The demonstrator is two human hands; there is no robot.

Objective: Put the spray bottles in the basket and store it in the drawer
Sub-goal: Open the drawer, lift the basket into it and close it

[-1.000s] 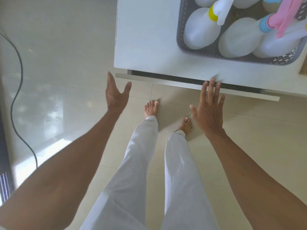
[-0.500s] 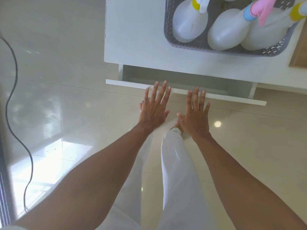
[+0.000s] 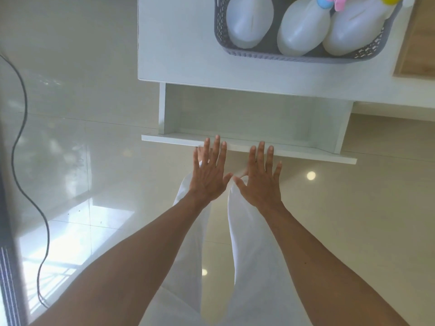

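Observation:
A grey perforated basket (image 3: 294, 58) stands on the white cabinet top (image 3: 179, 43). Three white spray bottles lie in it: one at the left (image 3: 248, 22), one with a blue collar and pink trigger in the middle (image 3: 302, 31), one with a yellow collar at the right (image 3: 353, 29). Below the top, a white drawer (image 3: 247, 114) stands pulled out, and its inside shows nothing. My left hand (image 3: 210, 175) and my right hand (image 3: 260, 182) are flat with fingers spread, side by side, fingertips at the drawer's front panel (image 3: 306, 155). Neither hand holds anything.
A wooden surface (image 3: 419, 43) adjoins the cabinet at the right. A black cable (image 3: 26, 109) snakes over the glossy tiled floor at the left, beside a dark ribbed object at the left edge. My legs in white trousers (image 3: 247, 255) stand below the drawer.
The drawer has come out from a narrow gap to wide open. My left hand moved in from the left to sit beside the right at the drawer front.

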